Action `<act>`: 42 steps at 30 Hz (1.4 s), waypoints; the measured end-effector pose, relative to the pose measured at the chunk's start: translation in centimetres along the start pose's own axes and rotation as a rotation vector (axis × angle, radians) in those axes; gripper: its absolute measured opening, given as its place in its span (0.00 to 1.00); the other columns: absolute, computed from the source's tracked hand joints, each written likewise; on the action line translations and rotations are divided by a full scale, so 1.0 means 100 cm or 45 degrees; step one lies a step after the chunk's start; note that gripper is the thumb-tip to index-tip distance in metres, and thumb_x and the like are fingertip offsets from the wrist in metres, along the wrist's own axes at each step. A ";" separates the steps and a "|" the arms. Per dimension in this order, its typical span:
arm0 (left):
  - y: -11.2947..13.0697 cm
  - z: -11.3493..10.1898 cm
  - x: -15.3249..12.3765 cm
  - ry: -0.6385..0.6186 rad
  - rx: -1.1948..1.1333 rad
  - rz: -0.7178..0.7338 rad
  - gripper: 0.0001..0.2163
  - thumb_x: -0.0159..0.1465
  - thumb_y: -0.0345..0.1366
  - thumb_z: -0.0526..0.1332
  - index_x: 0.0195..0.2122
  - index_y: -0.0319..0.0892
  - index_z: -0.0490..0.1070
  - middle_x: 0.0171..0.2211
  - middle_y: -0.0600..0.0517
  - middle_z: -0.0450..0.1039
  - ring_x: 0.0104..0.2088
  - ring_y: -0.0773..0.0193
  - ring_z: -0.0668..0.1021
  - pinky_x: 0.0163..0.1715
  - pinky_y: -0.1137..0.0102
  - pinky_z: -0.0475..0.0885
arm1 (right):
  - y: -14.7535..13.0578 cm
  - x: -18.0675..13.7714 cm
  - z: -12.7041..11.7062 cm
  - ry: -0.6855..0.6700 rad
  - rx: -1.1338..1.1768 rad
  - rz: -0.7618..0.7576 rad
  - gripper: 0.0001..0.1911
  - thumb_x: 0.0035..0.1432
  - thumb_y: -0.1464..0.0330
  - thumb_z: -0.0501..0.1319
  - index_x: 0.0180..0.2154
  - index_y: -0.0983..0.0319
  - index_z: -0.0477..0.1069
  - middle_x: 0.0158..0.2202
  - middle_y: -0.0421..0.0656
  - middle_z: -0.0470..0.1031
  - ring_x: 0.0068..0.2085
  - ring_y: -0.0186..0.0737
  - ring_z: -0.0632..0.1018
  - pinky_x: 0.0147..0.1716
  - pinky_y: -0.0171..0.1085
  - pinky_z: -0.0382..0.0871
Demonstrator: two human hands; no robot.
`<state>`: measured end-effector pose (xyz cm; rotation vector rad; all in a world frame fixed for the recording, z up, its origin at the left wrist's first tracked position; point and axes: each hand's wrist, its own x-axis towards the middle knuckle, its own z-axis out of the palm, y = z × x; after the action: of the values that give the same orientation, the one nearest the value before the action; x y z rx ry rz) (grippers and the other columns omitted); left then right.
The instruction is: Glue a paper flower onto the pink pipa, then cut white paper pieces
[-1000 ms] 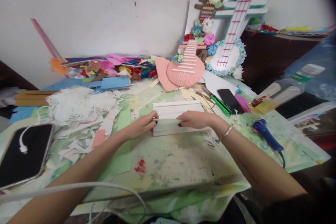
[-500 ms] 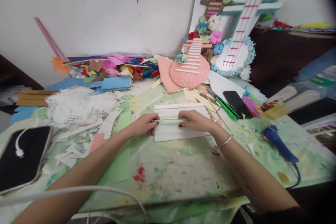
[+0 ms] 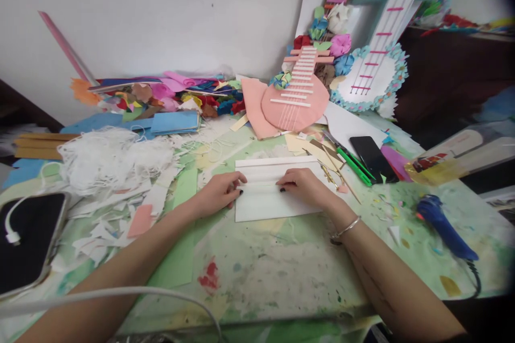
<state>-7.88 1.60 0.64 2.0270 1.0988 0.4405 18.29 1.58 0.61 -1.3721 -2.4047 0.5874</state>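
Observation:
A white pleated sheet of paper [image 3: 273, 177] lies flat on the paint-stained table [image 3: 281, 262]. My left hand [image 3: 219, 193] pinches its left edge at a fold line, fingers pressed together. My right hand [image 3: 306, 187] rests on the right part of the same fold, fingertips pressing the paper down. Both hands hold the crease between them, about a hand's width apart. A bangle sits on my right wrist.
White paper shreds [image 3: 116, 158] and scraps lie at left, a tablet with a cable [image 3: 24, 241] at the far left. Coloured paper pile [image 3: 169, 96] and paper guitars [image 3: 298, 91] stand at the back. Scissors [image 3: 332, 174], green pen [image 3: 354, 166], black phone [image 3: 372, 155] and blue glue gun [image 3: 442, 222] lie at right.
The fold held between my hands has been laid down flat on the sheet. The view has shifted a little down and to the left; my hands stay on the paper.

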 end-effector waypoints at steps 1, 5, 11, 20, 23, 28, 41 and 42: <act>-0.001 0.001 -0.001 0.014 -0.002 -0.005 0.07 0.59 0.31 0.53 0.38 0.41 0.66 0.23 0.58 0.68 0.17 0.71 0.72 0.22 0.75 0.64 | 0.000 0.000 0.001 0.006 0.007 0.004 0.13 0.53 0.79 0.58 0.34 0.61 0.79 0.34 0.43 0.79 0.35 0.37 0.77 0.38 0.34 0.67; -0.005 0.003 -0.002 0.066 0.025 -0.017 0.06 0.59 0.30 0.54 0.35 0.40 0.69 0.19 0.59 0.66 0.17 0.71 0.72 0.23 0.75 0.65 | 0.001 0.000 0.004 0.036 -0.002 0.021 0.12 0.54 0.79 0.58 0.35 0.63 0.78 0.35 0.44 0.80 0.36 0.38 0.77 0.39 0.34 0.67; -0.005 0.004 -0.004 0.100 -0.052 -0.056 0.08 0.59 0.31 0.55 0.36 0.38 0.71 0.18 0.57 0.68 0.18 0.70 0.72 0.23 0.75 0.66 | 0.000 0.000 0.006 0.051 -0.015 0.063 0.09 0.54 0.78 0.57 0.31 0.63 0.75 0.32 0.42 0.78 0.34 0.36 0.75 0.37 0.34 0.64; -0.010 0.010 -0.003 0.262 0.120 0.033 0.07 0.57 0.33 0.58 0.33 0.39 0.73 0.30 0.52 0.70 0.22 0.71 0.69 0.24 0.74 0.65 | 0.002 0.001 0.012 0.031 -0.088 0.063 0.08 0.55 0.78 0.55 0.31 0.64 0.72 0.33 0.44 0.75 0.36 0.38 0.72 0.38 0.35 0.62; -0.008 0.014 0.000 0.317 0.201 0.041 0.06 0.57 0.36 0.60 0.31 0.39 0.73 0.26 0.53 0.69 0.23 0.69 0.68 0.25 0.73 0.63 | 0.001 0.000 0.013 0.015 -0.114 0.071 0.08 0.55 0.77 0.54 0.31 0.64 0.71 0.33 0.44 0.74 0.36 0.39 0.71 0.38 0.35 0.62; -0.007 0.017 0.003 0.314 0.218 -0.010 0.04 0.58 0.31 0.58 0.29 0.40 0.73 0.26 0.53 0.71 0.25 0.67 0.69 0.28 0.72 0.63 | -0.001 0.000 0.013 -0.011 -0.114 0.089 0.07 0.56 0.76 0.54 0.32 0.64 0.70 0.34 0.45 0.74 0.37 0.38 0.71 0.39 0.35 0.61; -0.004 0.019 0.003 0.254 0.375 -0.003 0.02 0.60 0.28 0.57 0.34 0.39 0.67 0.28 0.53 0.68 0.27 0.66 0.69 0.30 0.71 0.62 | -0.004 -0.002 0.017 0.003 -0.198 0.108 0.07 0.59 0.75 0.52 0.33 0.63 0.68 0.35 0.46 0.71 0.39 0.40 0.70 0.39 0.36 0.61; -0.005 0.019 0.003 0.256 0.380 0.002 0.02 0.60 0.28 0.57 0.34 0.39 0.68 0.28 0.53 0.68 0.27 0.66 0.68 0.30 0.71 0.62 | -0.004 -0.002 0.017 0.011 -0.193 0.105 0.07 0.58 0.76 0.53 0.32 0.63 0.68 0.35 0.46 0.71 0.39 0.40 0.70 0.39 0.36 0.61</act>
<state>-6.81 1.08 -0.97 2.2801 1.3516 0.5152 17.30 0.91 -0.70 -1.5380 -2.4387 0.4260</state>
